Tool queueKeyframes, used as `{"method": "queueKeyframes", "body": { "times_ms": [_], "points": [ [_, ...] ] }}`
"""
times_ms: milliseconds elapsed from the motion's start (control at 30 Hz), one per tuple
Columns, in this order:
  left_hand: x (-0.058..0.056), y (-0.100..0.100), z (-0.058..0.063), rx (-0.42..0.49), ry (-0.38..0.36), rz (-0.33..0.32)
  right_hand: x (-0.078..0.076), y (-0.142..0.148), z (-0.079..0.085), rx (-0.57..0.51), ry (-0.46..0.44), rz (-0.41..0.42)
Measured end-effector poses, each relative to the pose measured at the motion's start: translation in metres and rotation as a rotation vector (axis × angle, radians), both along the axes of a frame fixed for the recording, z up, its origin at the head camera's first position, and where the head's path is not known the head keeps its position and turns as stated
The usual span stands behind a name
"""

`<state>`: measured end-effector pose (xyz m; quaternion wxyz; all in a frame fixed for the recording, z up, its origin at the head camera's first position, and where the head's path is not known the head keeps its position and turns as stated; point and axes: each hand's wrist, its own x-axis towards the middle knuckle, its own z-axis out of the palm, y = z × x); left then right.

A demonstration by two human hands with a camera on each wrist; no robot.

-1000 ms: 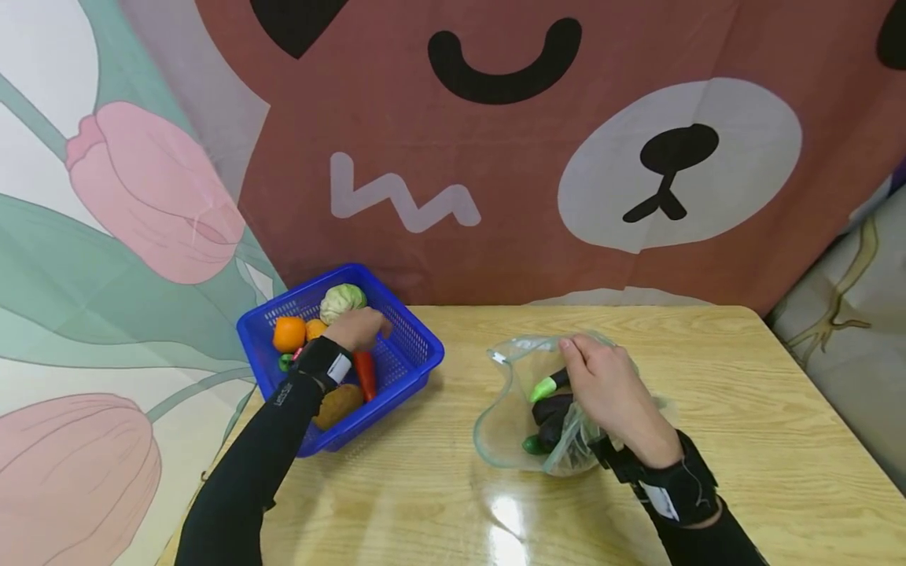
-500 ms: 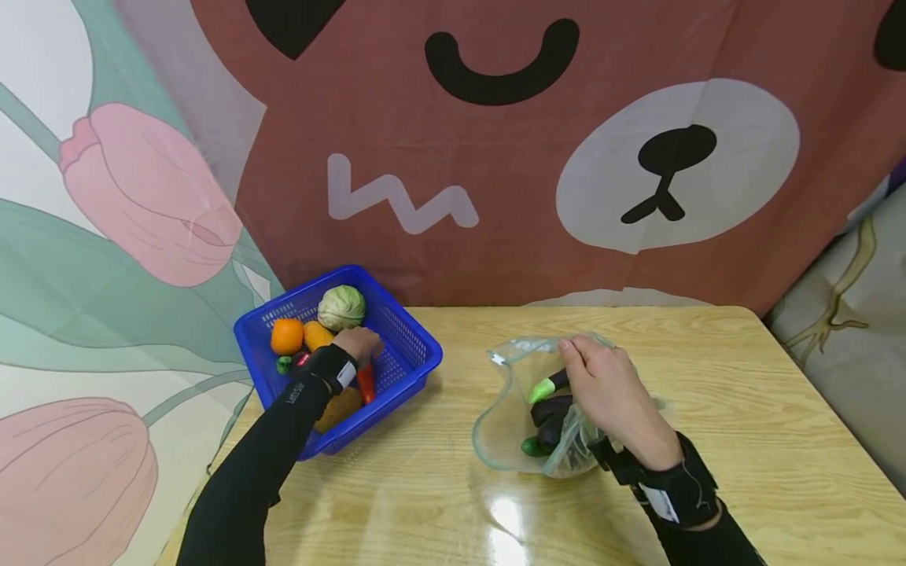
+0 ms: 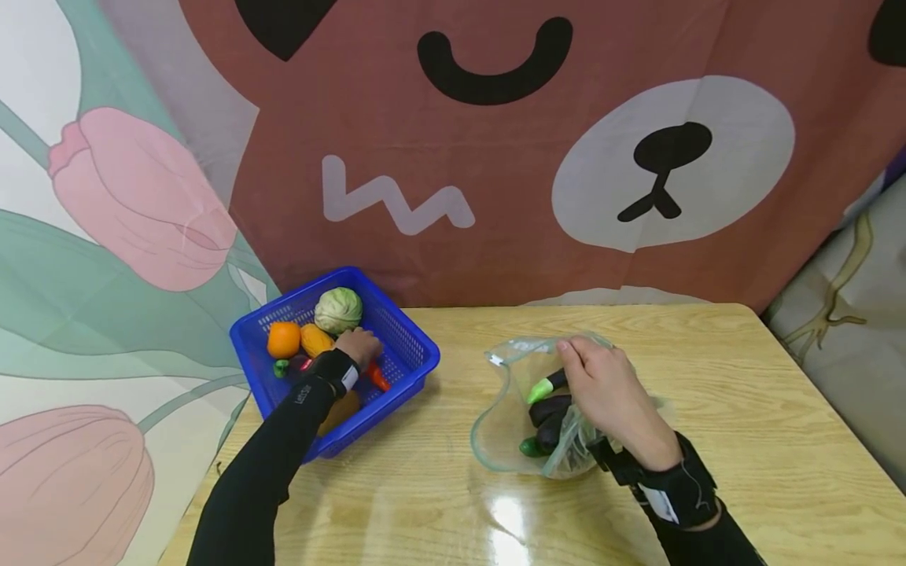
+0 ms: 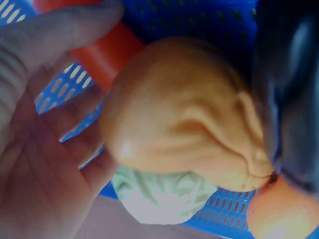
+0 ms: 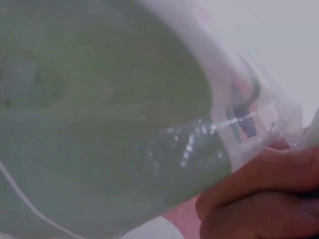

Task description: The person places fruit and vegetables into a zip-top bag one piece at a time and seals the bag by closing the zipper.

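Observation:
My left hand (image 3: 359,346) reaches into a blue basket (image 3: 414,350) and grips a long, tapered red vegetable (image 3: 378,377). In the left wrist view the thumb lies over this red vegetable (image 4: 102,57), the other fingers curving behind. Close by are a pale green cabbage (image 3: 338,310), an orange round fruit (image 3: 284,339) and a yellow, creased vegetable (image 3: 316,339). On the right, my right hand (image 3: 609,389) pinches the edge of a see-through bag (image 3: 491,424). Dark eggplants (image 3: 548,409) and a black-and-bright-green vegetable (image 3: 546,387) show inside it. The right wrist view is mostly filled by the bag (image 5: 109,109).
A brown, potato-like vegetable (image 3: 345,413) lies under my left wrist, partly hidden. At the basket's left is a dark vegetable with a green cap (image 3: 281,367). The wooden table (image 3: 432,511) meets a printed cloth (image 3: 396,267) behind.
My left hand has come nearer and lower in the basket, uncovering the cabbage. The red vegetable has tilted, its lower end swinging right. The right hand and the bag stay in place.

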<state>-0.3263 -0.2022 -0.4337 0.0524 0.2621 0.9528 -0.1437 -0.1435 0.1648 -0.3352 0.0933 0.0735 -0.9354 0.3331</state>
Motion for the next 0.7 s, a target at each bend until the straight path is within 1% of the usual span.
{"method": "queueKeyframes", "body": {
  "times_ms": [167, 333, 467, 567, 633, 700],
  "points": [
    [-0.002, -0.003, -0.006, 0.007, 0.011, 0.017, 0.000, -0.001, 0.000, 0.000, 0.002, 0.004],
    [-0.003, -0.004, -0.010, 0.021, 0.016, -0.024, -0.001, -0.002, -0.001, 0.005, 0.011, 0.005],
    [-0.004, -0.003, -0.012, 0.037, -0.002, -0.042, -0.001, -0.002, -0.001, 0.009, 0.017, 0.001],
    [-0.007, -0.002, -0.014, 0.048, -0.009, -0.054, -0.001, -0.002, -0.002, 0.011, 0.020, 0.000],
    [-0.009, 0.000, -0.015, 0.064, -0.007, -0.078, -0.001, -0.002, -0.002, 0.013, 0.021, -0.001],
    [-0.011, 0.001, -0.014, 0.088, -0.025, -0.086, -0.002, -0.002, -0.002, 0.013, 0.020, -0.001]
  ]
}}
